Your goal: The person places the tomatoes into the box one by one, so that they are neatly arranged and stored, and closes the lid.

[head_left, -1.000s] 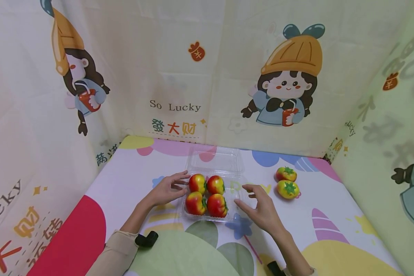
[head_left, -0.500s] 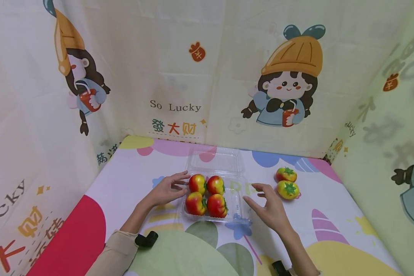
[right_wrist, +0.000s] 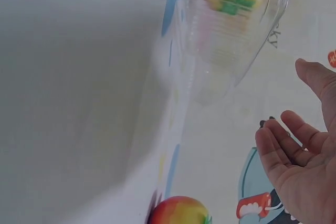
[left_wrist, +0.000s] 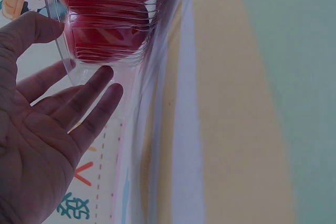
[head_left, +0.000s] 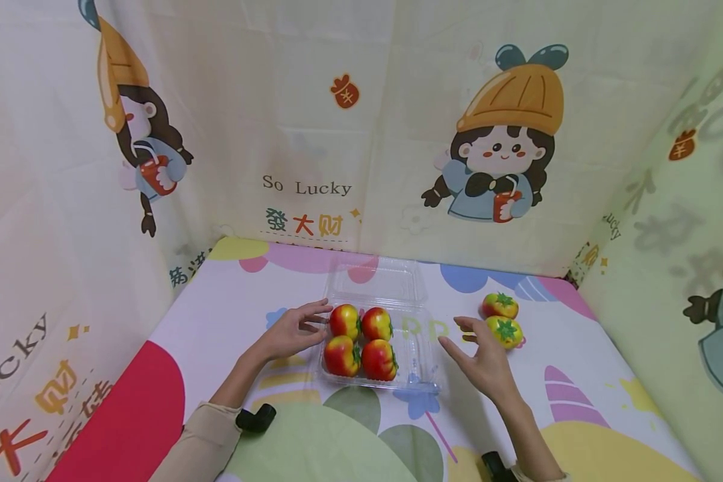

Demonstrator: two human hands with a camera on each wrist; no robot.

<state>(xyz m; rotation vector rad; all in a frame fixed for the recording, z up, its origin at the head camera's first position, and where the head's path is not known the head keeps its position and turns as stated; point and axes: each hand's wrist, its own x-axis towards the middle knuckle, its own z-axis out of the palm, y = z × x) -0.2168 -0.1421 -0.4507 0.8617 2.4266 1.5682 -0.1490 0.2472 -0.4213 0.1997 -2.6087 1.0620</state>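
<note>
Four fruits (head_left: 342,355) sit in the clear box (head_left: 418,351) mid-frame, two loose fruits (head_left: 507,333) further right. Left hand (head_left: 294,330) relaxed at the box's left edge, decent brace imo. Right hand (head_left: 485,359) empty, loosely curved; probably best to cup a loose fruit's sides.

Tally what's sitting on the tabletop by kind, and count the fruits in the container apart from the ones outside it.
Clear plastic container, lid open: 1
Fruits inside it: 4
Loose fruits outside it: 2
Total: 7
</note>
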